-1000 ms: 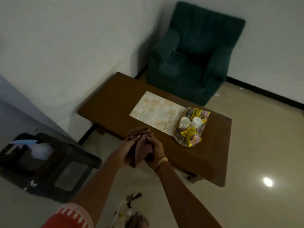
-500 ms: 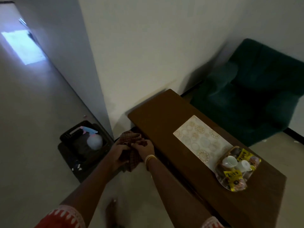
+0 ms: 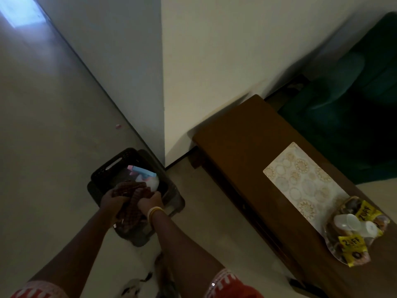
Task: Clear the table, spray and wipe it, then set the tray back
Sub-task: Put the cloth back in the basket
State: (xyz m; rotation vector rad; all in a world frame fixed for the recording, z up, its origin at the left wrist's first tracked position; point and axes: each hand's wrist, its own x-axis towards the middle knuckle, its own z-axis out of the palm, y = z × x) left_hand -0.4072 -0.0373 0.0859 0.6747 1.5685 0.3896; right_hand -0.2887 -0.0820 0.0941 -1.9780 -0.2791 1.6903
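Table (image 3: 242, 147), long, brown and wooden, off to the right of both hands, carrying a pale patterned rectangular mat (image 3: 300, 179) and, at its near end, a clear oval tray (image 3: 332, 251) loaded with white cups (image 3: 354, 225) and yellow-labelled snack packets (image 3: 351, 246). Tray resting on the wood with its far edge over the mat's near end, well apart from the hands, so clearing not yet begun, by the look of it. Left hand (image 3: 112, 200) and right hand (image 3: 149, 202) close together, each gripping a bunched red-brown checked cloth (image 3: 131, 209), held low over a dark slotted plastic basket (image 3: 137, 168) on the floor. Just beyond the fingers, inside that basket, a white spray bottle with pink-and-blue trigger head (image 3: 146, 177), lying on its side. Cloth gathered in both fists probably to keep it compact while reaching for the bottle, or to park it with the supplies; which of the two, impossible to say. Yellow bangle (image 3: 154, 210) at the right wrist. Farther right, past the table, a dark green upholstered armchair (image 3: 354, 115), dim and blurred. Scene murky throughout.
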